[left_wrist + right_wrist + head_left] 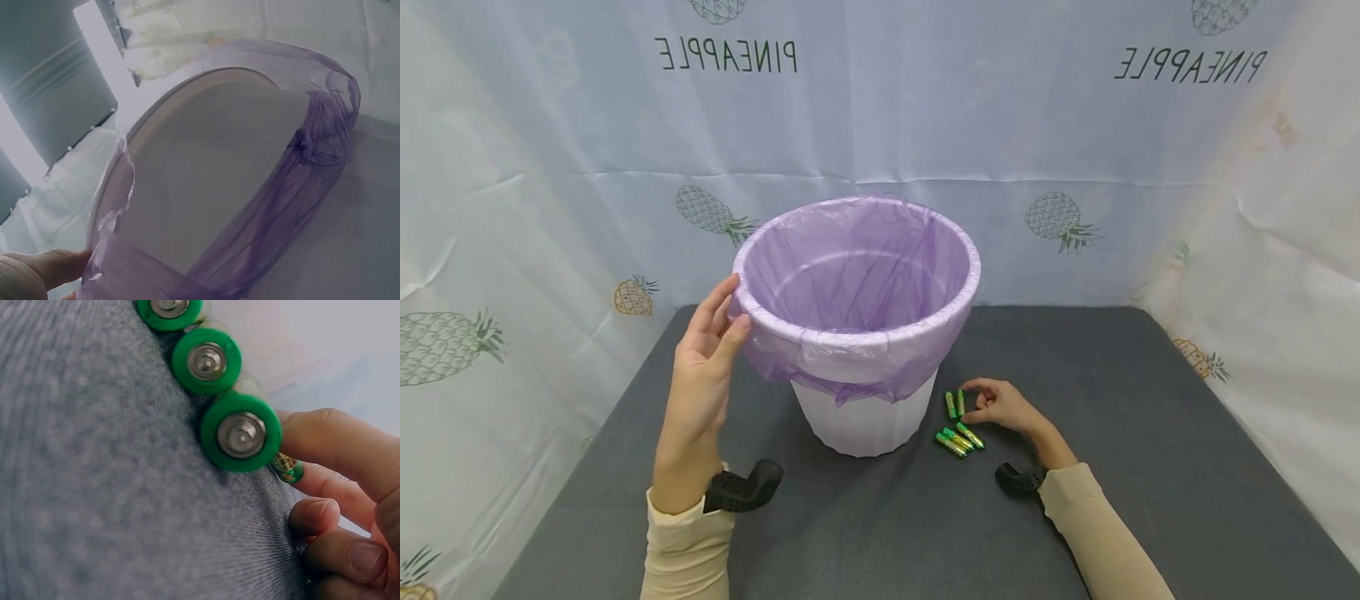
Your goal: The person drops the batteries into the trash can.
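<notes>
A white trash can point(868, 421) stands upright, lined with a purple plastic bag point(857, 358) folded over its rim. My left hand point(698, 379) rests against the left outside of that rim, its thumb and fingers touching the bag; the left wrist view shows part of this hand point(47, 269) at the edge. Beside the can's base lie several green-and-gold batteries. With thumb and index finger, my right hand point(1007, 406) pinches one battery point(961, 403) of the far pair by its ends. Three nearer batteries point(958, 440) lie side by side; their round ends point(242, 434) appear close up in the right wrist view.
A dark grey tabletop point(865, 533) spreads under everything. Pale curtains point(910, 108) with pineapple prints hang behind and on both sides. A black wrist device point(745, 487) sits on the left wrist, another point(1021, 479) on the right.
</notes>
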### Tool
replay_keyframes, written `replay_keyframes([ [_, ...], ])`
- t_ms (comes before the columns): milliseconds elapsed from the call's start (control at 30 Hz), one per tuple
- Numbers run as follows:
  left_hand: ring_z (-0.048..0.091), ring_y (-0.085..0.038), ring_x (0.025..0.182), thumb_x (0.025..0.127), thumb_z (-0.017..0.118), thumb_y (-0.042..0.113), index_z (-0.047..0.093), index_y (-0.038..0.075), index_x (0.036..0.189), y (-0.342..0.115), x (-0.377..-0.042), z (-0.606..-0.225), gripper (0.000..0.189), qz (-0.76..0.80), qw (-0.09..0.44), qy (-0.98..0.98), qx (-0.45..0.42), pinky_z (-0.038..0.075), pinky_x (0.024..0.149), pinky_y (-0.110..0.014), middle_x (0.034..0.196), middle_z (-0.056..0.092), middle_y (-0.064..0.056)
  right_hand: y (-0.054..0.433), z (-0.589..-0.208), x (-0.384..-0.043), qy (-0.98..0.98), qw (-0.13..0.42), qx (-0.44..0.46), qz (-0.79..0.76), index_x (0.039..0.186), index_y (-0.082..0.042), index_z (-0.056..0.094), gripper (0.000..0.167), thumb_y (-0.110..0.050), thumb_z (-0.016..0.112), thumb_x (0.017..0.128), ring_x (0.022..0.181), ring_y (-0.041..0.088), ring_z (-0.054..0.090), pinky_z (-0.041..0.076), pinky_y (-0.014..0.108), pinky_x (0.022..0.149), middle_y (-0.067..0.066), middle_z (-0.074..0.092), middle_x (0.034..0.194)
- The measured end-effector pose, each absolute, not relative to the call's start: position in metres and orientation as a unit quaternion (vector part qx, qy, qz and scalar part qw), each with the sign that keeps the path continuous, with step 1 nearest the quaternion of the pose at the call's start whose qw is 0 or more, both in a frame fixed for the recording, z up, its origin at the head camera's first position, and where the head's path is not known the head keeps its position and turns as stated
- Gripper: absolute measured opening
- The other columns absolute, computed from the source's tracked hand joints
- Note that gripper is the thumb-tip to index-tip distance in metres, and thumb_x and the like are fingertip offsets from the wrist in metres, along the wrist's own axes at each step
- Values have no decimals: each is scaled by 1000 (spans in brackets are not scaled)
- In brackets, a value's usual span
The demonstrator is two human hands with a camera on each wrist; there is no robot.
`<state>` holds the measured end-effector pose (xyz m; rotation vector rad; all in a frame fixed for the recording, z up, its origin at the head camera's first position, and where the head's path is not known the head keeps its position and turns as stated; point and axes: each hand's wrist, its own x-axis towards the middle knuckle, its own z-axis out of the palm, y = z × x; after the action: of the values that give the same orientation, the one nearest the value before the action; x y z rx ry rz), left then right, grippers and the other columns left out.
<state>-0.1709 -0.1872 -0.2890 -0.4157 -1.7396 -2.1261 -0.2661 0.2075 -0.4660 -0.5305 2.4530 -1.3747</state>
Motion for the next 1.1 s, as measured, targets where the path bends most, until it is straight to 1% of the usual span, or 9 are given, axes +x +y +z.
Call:
replay_keyframes([
  [233,58,-8,116,90,56,-11,43,8,143,-192,-177,-295,58,-749,187,-601,-207,49,93,-15,134,55,0,209,-469,-268,849,132,-191,-474,124,7,56,55,-11,78,78,55,1,43,40,20,57,-4,53,69],
  [500,59,-9,115,87,58,-13,44,7,141,-192,-180,-298,60,-751,192,-590,-225,50,91,-16,131,57,0,210,-461,-267,831,127,-177,-512,126,5,55,54,-10,77,79,55,1,41,40,20,56,-8,52,68],
  [567,59,-9,113,87,58,-14,45,8,141,-191,-179,-298,59,-755,193,-586,-221,50,90,-15,130,57,1,209,-454,-265,823,120,-186,-523,126,6,54,54,-9,76,79,56,0,41,40,20,56,-9,52,68],
  [667,58,-7,113,90,51,-15,46,8,141,-190,-179,-296,56,-763,190,-585,-200,49,91,-15,129,57,2,208,-442,-262,811,113,-193,-541,127,6,53,54,-7,75,79,57,0,41,39,21,56,-11,50,67],
  [733,57,-6,114,93,45,-12,45,8,141,-190,-177,-293,52,-767,185,-588,-176,48,92,-15,129,57,2,208,-433,-259,804,110,-195,-551,128,6,51,54,-6,74,80,57,0,40,38,22,55,-12,48,67],
  [800,55,-5,115,98,41,-5,44,8,142,-190,-175,-291,46,-770,178,-594,-151,46,95,-15,130,55,3,209,-423,-256,797,111,-190,-563,129,6,49,54,-6,73,82,57,0,39,37,23,55,-12,47,67],
  [867,54,-5,116,101,39,6,44,9,142,-190,-173,-288,41,-769,172,-601,-131,43,98,-16,131,54,3,210,-414,-252,792,111,-190,-570,131,5,48,54,-6,72,83,57,0,39,37,26,56,-12,47,67],
  [967,52,-5,117,103,40,18,46,10,140,-188,-172,-286,38,-772,171,-600,-118,40,100,-17,130,52,4,211,-401,-245,782,108,-199,-580,131,4,47,54,-5,71,84,57,1,37,36,31,56,-12,45,67],
  [1100,51,-5,116,102,43,18,49,12,136,-181,-172,-287,35,-775,189,-592,-111,38,102,-18,129,51,3,212,-383,-236,764,96,-218,-600,129,2,49,50,-2,70,84,55,4,33,33,33,55,-12,42,66],
])
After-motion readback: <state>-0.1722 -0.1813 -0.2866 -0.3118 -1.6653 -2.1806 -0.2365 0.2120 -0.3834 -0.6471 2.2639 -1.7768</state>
